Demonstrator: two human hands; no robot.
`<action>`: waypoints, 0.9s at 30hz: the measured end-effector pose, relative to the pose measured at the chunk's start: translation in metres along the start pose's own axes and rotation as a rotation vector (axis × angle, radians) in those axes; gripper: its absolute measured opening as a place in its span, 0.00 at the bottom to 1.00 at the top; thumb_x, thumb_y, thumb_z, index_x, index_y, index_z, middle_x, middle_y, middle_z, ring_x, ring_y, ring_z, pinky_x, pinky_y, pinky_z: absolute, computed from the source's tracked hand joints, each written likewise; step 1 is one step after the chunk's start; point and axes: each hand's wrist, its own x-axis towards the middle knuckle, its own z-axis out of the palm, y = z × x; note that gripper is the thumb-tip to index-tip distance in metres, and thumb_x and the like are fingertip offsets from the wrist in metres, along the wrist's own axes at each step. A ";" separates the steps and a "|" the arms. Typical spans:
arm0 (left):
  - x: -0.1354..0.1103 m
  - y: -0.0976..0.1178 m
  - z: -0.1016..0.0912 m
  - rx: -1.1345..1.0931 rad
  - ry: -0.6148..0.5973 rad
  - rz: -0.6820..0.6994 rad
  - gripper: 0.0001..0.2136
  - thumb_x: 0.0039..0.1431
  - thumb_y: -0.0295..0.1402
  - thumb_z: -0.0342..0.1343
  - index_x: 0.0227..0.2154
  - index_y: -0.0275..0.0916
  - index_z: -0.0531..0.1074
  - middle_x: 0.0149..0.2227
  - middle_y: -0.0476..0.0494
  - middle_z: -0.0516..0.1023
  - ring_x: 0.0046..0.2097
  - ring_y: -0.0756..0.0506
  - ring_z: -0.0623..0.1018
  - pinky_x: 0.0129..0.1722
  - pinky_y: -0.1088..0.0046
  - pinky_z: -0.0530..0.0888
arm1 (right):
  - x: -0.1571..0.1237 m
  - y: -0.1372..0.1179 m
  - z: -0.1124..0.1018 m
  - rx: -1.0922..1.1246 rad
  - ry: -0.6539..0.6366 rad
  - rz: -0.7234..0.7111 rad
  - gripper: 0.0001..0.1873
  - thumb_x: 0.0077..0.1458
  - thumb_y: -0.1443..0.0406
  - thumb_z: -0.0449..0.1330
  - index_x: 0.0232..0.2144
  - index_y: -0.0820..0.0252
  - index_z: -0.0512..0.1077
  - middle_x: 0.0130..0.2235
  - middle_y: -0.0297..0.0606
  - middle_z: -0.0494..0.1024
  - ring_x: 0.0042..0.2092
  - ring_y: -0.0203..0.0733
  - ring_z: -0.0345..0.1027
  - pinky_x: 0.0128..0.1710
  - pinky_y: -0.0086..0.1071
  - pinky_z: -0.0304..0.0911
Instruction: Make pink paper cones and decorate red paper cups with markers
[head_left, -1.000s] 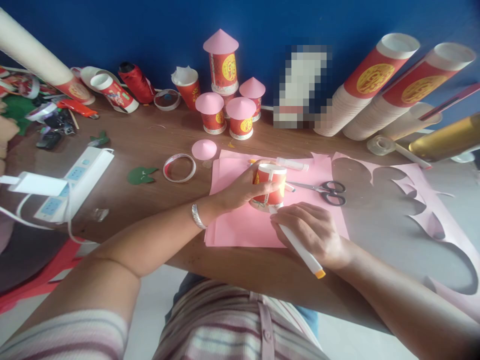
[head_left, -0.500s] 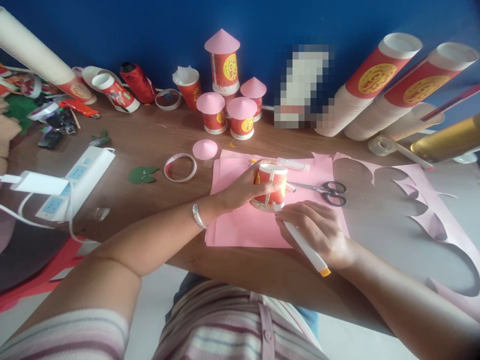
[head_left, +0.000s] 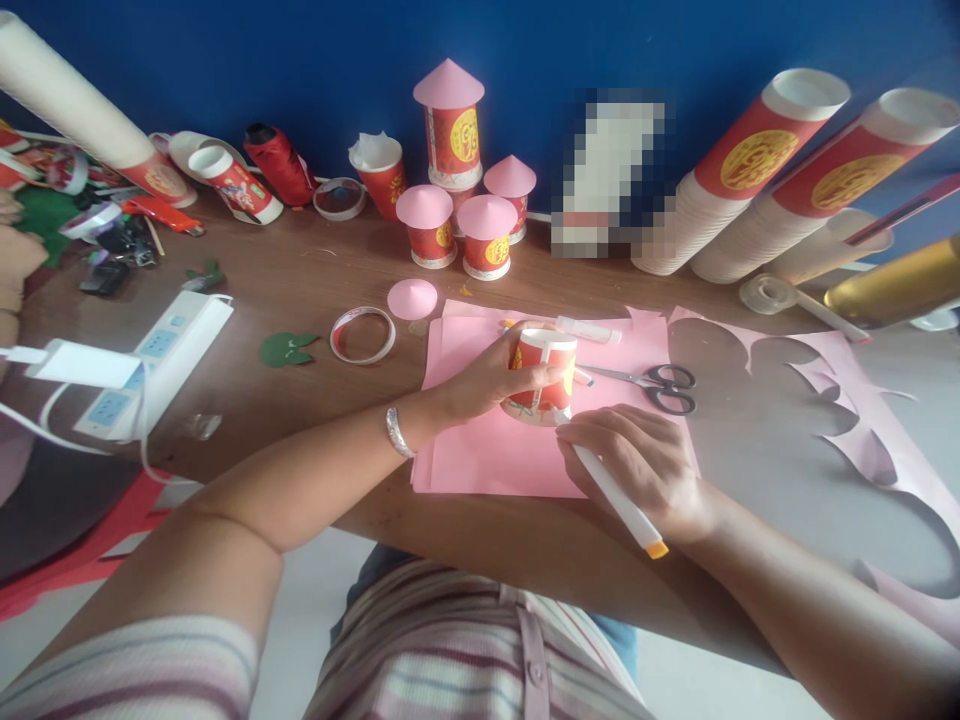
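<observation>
My left hand [head_left: 484, 380] is wrapped round a red paper cup [head_left: 543, 372] that stands upside down on a stack of pink paper sheets [head_left: 480, 455]. My right hand [head_left: 641, 465] grips a white marker with an orange end [head_left: 619, 500], its tip down at the cup's rim on the right side. A silver bracelet [head_left: 395, 432] sits on my left wrist. Scissors [head_left: 649, 383] and a white marker cap [head_left: 589, 329] lie on the pink paper just behind the cup.
Finished cups with pink cone lids [head_left: 487, 235] stand at the back by the blue wall. Stacks of paper cups [head_left: 739, 170] lie at back right. A cut pink sheet [head_left: 862, 420] spreads right. A cup-rim ring [head_left: 362, 335], a pink cone [head_left: 412, 298] and a power strip [head_left: 154, 365] lie left.
My right hand has slid the marker a little to the right along the cup's rim. My left hand and the cup have stayed put.
</observation>
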 end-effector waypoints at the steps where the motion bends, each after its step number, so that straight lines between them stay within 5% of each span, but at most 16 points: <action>1: 0.000 0.000 0.000 0.000 -0.004 0.000 0.19 0.60 0.41 0.67 0.48 0.38 0.70 0.41 0.39 0.81 0.42 0.42 0.83 0.39 0.68 0.78 | 0.000 0.000 0.000 0.001 -0.001 0.000 0.10 0.59 0.77 0.61 0.43 0.64 0.71 0.31 0.38 0.78 0.29 0.37 0.66 0.28 0.32 0.65; 27: 0.001 -0.001 0.001 -0.019 -0.018 0.030 0.16 0.61 0.41 0.66 0.46 0.38 0.71 0.44 0.37 0.81 0.46 0.38 0.84 0.43 0.62 0.79 | -0.001 -0.006 0.000 -0.005 -0.017 0.018 0.11 0.56 0.79 0.64 0.39 0.63 0.71 0.28 0.36 0.79 0.27 0.37 0.68 0.26 0.32 0.65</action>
